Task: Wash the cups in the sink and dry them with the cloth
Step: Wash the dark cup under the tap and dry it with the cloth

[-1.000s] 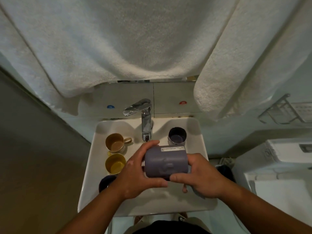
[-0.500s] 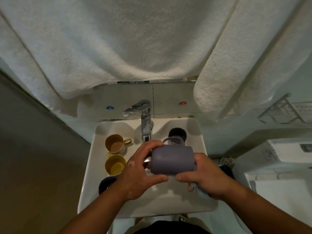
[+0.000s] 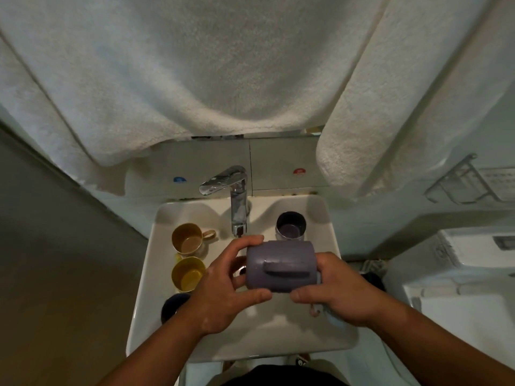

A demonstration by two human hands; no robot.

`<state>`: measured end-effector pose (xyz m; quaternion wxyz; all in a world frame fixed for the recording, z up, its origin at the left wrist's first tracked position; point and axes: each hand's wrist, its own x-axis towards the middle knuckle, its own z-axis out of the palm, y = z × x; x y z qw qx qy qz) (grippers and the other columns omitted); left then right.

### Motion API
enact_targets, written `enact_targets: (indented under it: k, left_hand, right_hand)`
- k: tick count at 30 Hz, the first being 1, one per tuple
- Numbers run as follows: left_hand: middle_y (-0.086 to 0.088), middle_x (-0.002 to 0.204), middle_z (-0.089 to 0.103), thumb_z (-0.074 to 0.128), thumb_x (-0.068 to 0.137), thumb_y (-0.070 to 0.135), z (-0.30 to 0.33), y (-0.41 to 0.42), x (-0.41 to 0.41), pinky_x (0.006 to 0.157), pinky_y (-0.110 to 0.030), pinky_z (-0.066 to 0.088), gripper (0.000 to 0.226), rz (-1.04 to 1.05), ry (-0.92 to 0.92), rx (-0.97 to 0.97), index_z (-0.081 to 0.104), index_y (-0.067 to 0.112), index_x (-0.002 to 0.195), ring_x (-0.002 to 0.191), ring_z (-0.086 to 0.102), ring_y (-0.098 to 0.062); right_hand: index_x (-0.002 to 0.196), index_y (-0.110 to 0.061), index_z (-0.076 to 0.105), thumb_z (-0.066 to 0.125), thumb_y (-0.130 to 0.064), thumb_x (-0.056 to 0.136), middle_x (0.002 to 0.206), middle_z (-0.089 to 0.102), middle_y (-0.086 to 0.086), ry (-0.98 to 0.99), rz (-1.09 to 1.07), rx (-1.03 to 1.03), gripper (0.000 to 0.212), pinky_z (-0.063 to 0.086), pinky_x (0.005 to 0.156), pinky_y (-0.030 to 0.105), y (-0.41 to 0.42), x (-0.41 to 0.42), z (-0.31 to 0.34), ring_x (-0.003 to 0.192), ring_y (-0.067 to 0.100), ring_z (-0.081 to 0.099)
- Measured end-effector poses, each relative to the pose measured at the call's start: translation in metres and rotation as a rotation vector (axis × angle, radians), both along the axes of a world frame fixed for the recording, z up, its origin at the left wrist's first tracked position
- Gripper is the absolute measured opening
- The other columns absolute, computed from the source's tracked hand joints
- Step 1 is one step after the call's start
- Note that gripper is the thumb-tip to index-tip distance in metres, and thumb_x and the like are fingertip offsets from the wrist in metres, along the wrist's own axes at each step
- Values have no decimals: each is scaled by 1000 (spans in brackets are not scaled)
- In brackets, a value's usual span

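So both hands are on one purple-grey mug [image 3: 281, 266], held over the middle of the white sink [image 3: 250, 341], just below the chrome faucet [image 3: 237, 201]. The mug lies on its side, long axis running left to right, handle facing up at the camera. Can't really tell which end is the mouth since the hands cover both. The left hand [image 3: 223, 296] wraps the left end, thumb underneath, fingers curled over the top edge. The right hand [image 3: 340, 293] grips the right end the same way.

On the left rim of the sink there's a tan mug [image 3: 188, 240] upright with its handle pointing right, a yellow cup [image 3: 188, 274] just in front of it, and a dark blue cup [image 3: 174, 305] nearest, partly hidden by the left wrist. A dark purple cup [image 3: 290, 227] stands upright at the back right, just behind the held mug.

Room: white towels [image 3: 195, 79] hang overhead and fill the top half, tiled wall behind the faucet with a blue sticker [image 3: 179, 179] and a red sticker [image 3: 299, 171], wire rack [image 3: 462, 182] on the right.
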<state>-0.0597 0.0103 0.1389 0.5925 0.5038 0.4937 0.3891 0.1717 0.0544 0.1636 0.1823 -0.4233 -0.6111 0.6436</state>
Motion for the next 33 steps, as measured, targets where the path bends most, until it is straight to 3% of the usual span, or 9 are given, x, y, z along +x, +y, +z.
enact_targets:
  k: [4,7,9,12,16,22,25,28,33]
  left_hand:
    - [14,138,56,86,75,6,-4,3,-8,92,-48,58,96,-97,-117,-130,34,37,150,125,62,-26]
    - [-4,140,55,74,88,36,-1,8,-7,85,-54,59,61,-34,-295,-375,46,37,143,116,65,-39]
    - [-6,137,55,71,90,42,-1,11,-6,85,-53,60,48,7,-176,-326,55,38,134,112,68,-35]
    - [5,129,63,83,77,33,-4,9,-4,84,-46,61,61,42,-75,-152,57,35,132,112,69,-28]
    - [18,124,62,88,66,32,-6,1,-5,85,-35,60,76,88,26,-22,54,27,134,117,66,-17]
    - [6,132,58,88,72,7,-15,-2,-10,82,-29,59,76,162,66,-31,50,26,135,116,64,-12]
    - [11,133,57,95,66,21,-23,-5,-18,83,-29,60,85,225,158,-63,49,39,135,115,63,-8]
    - [16,127,61,94,53,47,-29,-7,-19,84,-34,62,85,260,252,-76,50,53,126,110,65,-7]
    - [24,116,67,92,50,53,-20,-5,3,80,-30,61,73,269,205,-14,51,63,109,101,69,-2]
  right_hand:
    - [118,-26,70,72,-1,87,102,75,-12,-103,29,183,40,55,65,22,0,3,4,78,5,69]
    - [112,-28,73,70,-16,88,100,73,-12,-285,139,390,27,58,75,36,-2,4,-6,86,6,69]
    - [116,-29,71,70,-20,88,105,72,-13,-311,174,424,30,57,81,36,-5,0,-10,94,5,68]
    - [130,-32,65,71,-9,85,120,68,-23,-247,175,298,51,53,88,19,-1,0,-6,106,-6,63]
    - [131,-26,63,66,10,77,114,73,-8,-187,201,25,65,56,69,28,11,5,-3,83,7,70]
    - [102,-22,76,69,12,79,105,68,15,36,-197,-238,42,58,61,33,18,14,-5,73,27,65]
    - [97,-19,75,62,9,88,104,68,19,25,-426,-185,32,60,71,38,19,19,-2,78,26,69]
    - [101,-32,73,65,-4,91,101,74,2,18,-447,-66,31,60,78,34,10,13,12,92,18,72]
    - [116,-38,64,67,-19,94,110,68,-10,-31,-471,100,29,56,68,15,-13,-36,16,92,1,69]
